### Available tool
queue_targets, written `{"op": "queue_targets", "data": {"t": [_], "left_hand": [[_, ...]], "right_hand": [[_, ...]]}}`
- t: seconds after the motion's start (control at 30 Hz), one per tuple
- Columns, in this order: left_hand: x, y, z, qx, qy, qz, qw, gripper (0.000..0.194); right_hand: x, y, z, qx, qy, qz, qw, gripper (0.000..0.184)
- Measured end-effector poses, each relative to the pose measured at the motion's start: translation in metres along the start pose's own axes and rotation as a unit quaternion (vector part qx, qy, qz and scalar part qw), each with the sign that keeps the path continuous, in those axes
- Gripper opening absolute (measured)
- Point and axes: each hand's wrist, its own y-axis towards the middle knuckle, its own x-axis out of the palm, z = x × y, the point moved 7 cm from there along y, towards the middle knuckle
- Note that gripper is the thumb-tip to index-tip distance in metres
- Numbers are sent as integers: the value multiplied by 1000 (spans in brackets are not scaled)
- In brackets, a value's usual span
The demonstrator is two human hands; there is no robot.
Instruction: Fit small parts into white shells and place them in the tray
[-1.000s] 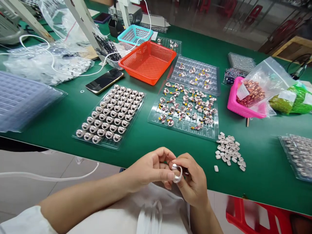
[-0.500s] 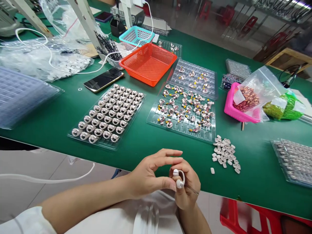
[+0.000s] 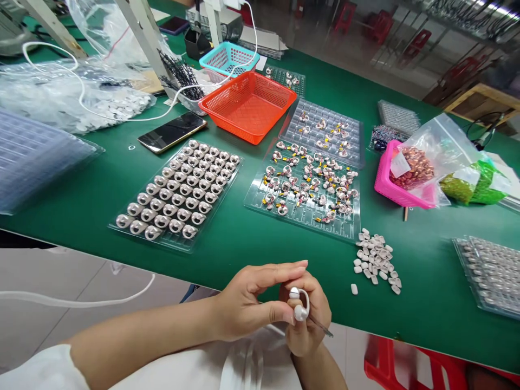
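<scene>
A white C-shaped ear-clip earphone point(image 3: 307, 303) is held in my right hand point(image 3: 312, 303), its two rounded ends facing left around a fingertip. From under the same hand a thin metal tool point(image 3: 323, 327) pokes out to the lower right; its kind is hidden. My left hand point(image 3: 252, 295) lies against the right one, its fingers stretched over the right fingers and its thumb tip beside the earphone's lower end. Ahead is a clear tray point(image 3: 254, 203) of partly built earphones with wires and yellow tabs. A second tray point(image 3: 184, 246) to the left carries rows of pale shells.
Small white caps point(image 3: 376, 254) are piled right of my hands. Behind stand an orange basket point(image 3: 247, 130), a turquoise basket point(image 3: 227, 51) and a phone point(image 3: 173, 132). A pink basket point(image 3: 400, 192) with bagged parts, another filled tray point(image 3: 487, 271) and a red stool point(image 3: 382, 360) are at right.
My left fingers have straightened and lifted off the earphone, which now rests in my right hand. The thin metal tool has come into view below it. The camera view has shifted slightly.
</scene>
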Motion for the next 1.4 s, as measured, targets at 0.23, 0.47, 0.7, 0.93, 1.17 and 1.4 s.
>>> {"op": "queue_targets", "data": {"t": [0.23,0.47,0.7,0.93,1.17,1.4], "left_hand": [[-2,-4,4,20,26,5,999,51],[-10,-2,3,-10,108,64,992,43],[-14,7,1,-14,117,59,991,25],[-14,13,5,-16,162,49,985,22],[-14,17,12,-7,218,67,974,18],[-13,17,11,-7,229,78,970,18]], "right_hand": [[5,-5,6,20,26,4,999,26],[18,14,17,179,242,-28,953,29],[35,23,23,281,449,-65,846,28],[40,18,30,335,525,-71,779,23],[45,12,35,388,566,-60,724,21],[46,10,38,393,564,-62,723,21]]}}
